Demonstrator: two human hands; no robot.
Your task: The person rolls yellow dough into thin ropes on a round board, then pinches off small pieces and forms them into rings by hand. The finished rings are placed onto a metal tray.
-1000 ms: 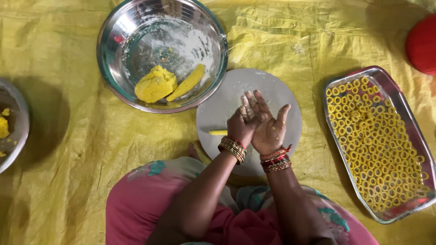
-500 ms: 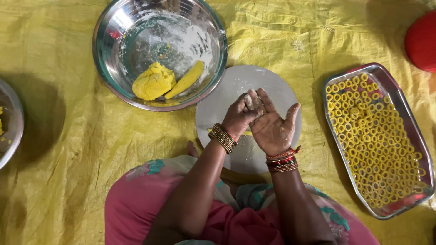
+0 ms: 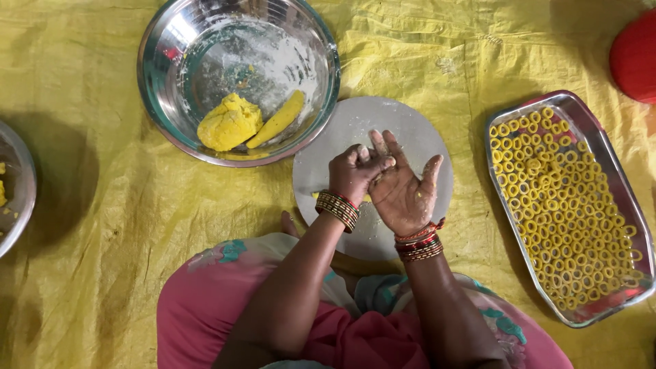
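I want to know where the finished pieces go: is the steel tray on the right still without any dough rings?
No, the steel tray is nearly covered with rows of small yellow dough rings.

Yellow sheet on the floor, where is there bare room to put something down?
The yellow sheet is bare left of the round board, between the big steel bowl and the knee. Another strip lies above the ring tray. The board under both hands is crowded, the tray packed.
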